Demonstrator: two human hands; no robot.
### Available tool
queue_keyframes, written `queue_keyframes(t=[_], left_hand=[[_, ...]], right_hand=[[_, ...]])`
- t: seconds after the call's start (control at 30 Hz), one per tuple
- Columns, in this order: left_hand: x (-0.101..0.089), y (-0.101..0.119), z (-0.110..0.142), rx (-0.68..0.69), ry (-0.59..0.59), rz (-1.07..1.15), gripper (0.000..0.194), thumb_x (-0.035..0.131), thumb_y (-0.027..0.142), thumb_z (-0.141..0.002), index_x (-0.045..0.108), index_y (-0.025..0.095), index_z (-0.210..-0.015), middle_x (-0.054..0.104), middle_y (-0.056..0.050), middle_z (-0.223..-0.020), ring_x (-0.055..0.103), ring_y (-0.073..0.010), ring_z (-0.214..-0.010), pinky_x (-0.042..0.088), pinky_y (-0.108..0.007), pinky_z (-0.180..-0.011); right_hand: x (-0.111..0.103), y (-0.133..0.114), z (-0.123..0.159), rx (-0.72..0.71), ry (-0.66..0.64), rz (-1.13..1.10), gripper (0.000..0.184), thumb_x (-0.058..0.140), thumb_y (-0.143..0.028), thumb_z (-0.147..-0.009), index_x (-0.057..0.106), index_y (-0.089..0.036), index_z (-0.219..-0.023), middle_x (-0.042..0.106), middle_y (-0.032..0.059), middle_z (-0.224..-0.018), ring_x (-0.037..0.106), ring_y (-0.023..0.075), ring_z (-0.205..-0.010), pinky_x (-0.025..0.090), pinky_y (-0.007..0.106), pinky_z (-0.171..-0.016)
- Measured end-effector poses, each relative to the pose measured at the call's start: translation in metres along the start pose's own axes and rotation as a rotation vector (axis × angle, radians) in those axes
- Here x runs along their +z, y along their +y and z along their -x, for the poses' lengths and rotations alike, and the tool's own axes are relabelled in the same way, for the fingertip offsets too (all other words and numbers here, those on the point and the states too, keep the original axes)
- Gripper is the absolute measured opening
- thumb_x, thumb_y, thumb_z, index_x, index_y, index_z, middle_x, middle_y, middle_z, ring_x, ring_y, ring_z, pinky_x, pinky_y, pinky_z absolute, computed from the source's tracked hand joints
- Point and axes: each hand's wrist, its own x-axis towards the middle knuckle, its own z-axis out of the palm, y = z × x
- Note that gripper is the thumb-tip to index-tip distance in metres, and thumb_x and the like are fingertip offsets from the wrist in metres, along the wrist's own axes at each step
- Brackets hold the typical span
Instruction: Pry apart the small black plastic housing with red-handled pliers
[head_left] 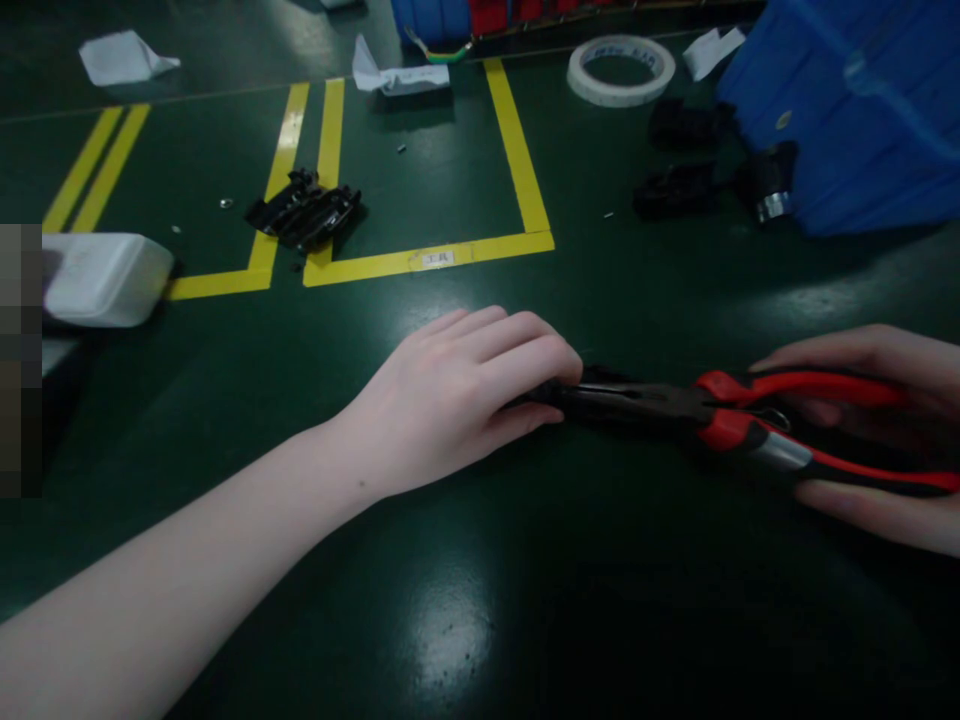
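Clearly, from the head view, the work sits over the middle and right of the dark green table (360, 620), between the person's two hands. The left hand (472, 385) is palm down, its fingers bunched and the thumb brought up beneath the forefinger, pinching a small dark part (547, 392) that they mostly hide. The right hand (911, 360), cut off by the picture's edge, wraps the red-and-black handles of long-nosed pliers (726, 430), with digits along the outer side of each handle; these stand parted. The slim nose runs leftward to the left fingertips — whether its tips actually bite on the part, I cannot tell, since dark lies against dark.

The pliers look like stiff metal, probably fairly weighty for their length, with grippy sleeves; the best hold is well back on those handles, clear of the pivot. The dark part, judging by the little that shows, seems light and rigid, perhaps smooth enough to slip or twist under the metal nose — a close pinch at its end, fingertips kept off the tips, would steady it.

Farther back lie a cluster of black pieces (304, 215) across yellow lines (517, 150), a roll of tape (622, 97) and a blue bin (862, 130).
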Motion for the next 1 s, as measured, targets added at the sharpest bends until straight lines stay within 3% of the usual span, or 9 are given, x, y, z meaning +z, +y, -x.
queue_keyframes(t=[0.77, 1.0], left_hand=[[-0.002, 0.003, 0.000, -0.044, -0.015, 0.051, 0.014, 0.053, 0.027, -0.092, 0.062, 0.020, -0.099, 0.061, -0.004, -0.112, 0.060, -0.0176, -0.095, 0.049, -0.031, -0.081], [-0.001, 0.011, -0.004, -0.143, 0.015, 0.118, 0.010, 0.055, 0.022, -0.090, 0.064, 0.018, -0.094, 0.061, -0.003, -0.108, 0.060, -0.0174, -0.094, 0.049, -0.032, -0.080]], right_hand=[[0.002, -0.003, -0.003, -0.151, 0.037, 0.120, 0.062, 0.056, -0.072, -0.069, 0.055, -0.026, -0.110, 0.068, -0.0009, -0.084, 0.066, 0.0142, -0.060, 0.052, 0.026, -0.052], [-0.002, -0.018, -0.003, -0.062, 0.005, 0.121, 0.059, 0.046, -0.075, -0.075, 0.055, -0.028, -0.108, 0.065, -0.0015, -0.082, 0.063, 0.0139, -0.062, 0.047, 0.027, -0.056]])
